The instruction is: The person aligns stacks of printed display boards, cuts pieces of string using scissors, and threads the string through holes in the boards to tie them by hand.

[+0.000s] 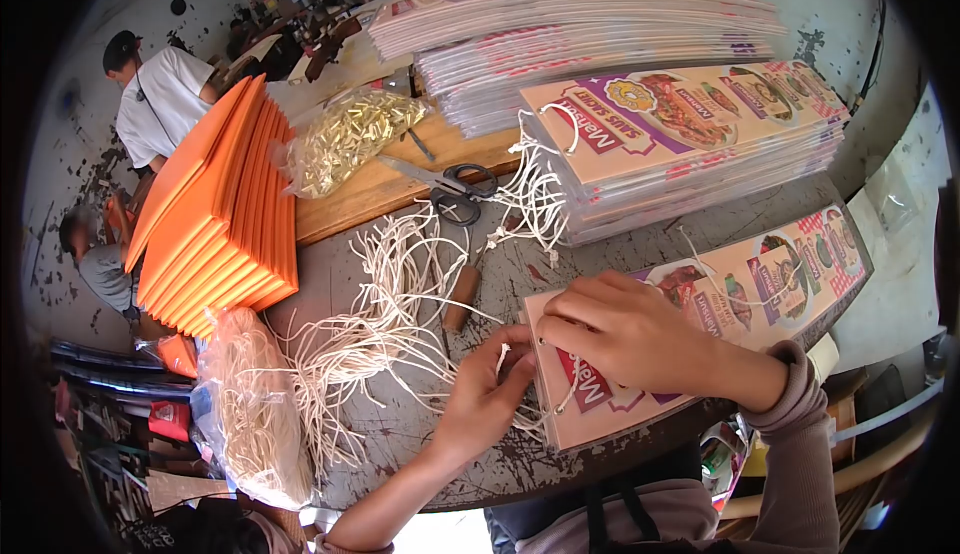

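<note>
A long printed sheet in a clear plastic cover [640,409] lies before me on the scratched table, with pictures of food dishes on it. At its left edge my left hand [485,394] is closed, pinching the end of a white cord [503,355] between thumb and fingers. My right hand [630,334] rests over the sheet, its fingers bent and closed at the left edge near a small hole; its thumb is hidden. A short white cord loop [570,394] lies on the sheet below the right hand. Loose white cords [370,319] spread out left of my hands.
Stacks of covered printed sheets [700,144] stand behind, cords hanging from the nearer one. Scissors [440,186], a brown cylinder [461,299], a bag of gold-coloured pieces [350,139], orange folded sheets [215,224] and a bag of cord [250,414] lie around. Two people are at far left.
</note>
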Motion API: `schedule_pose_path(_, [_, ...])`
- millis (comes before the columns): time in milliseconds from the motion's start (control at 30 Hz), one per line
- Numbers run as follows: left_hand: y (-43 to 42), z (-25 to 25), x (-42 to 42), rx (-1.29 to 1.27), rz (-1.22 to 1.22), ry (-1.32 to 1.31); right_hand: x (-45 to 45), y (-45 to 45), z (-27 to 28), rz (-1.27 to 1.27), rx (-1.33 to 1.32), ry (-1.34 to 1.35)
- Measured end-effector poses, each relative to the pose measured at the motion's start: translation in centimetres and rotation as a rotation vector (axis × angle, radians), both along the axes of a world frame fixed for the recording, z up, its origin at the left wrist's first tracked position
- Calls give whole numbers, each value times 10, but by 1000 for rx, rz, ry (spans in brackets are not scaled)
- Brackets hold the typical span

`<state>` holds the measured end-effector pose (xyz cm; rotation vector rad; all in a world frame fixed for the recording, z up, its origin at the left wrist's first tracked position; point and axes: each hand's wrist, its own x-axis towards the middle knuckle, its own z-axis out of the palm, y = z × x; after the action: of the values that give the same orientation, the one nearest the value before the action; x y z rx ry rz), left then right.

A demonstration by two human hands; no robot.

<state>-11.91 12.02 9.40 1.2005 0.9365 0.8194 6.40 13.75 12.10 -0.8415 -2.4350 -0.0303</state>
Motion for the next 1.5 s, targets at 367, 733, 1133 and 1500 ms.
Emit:
schedule_pose_path(367, [-2,-3,3,-54,1,-81,-2,-2,3,-21,88,-84])
schedule_pose_path(733, [-4,-11,14,-95,118,-180,1,4,5,-29,142,-126])
schedule_pose_path(1133, [-4,-5,11,-233,204,-320,-5,15,8,17,28,99])
schedule_pose_path(1500, [-2,9,-10,327,515,-35,-2,19,-2,53,-39,18])
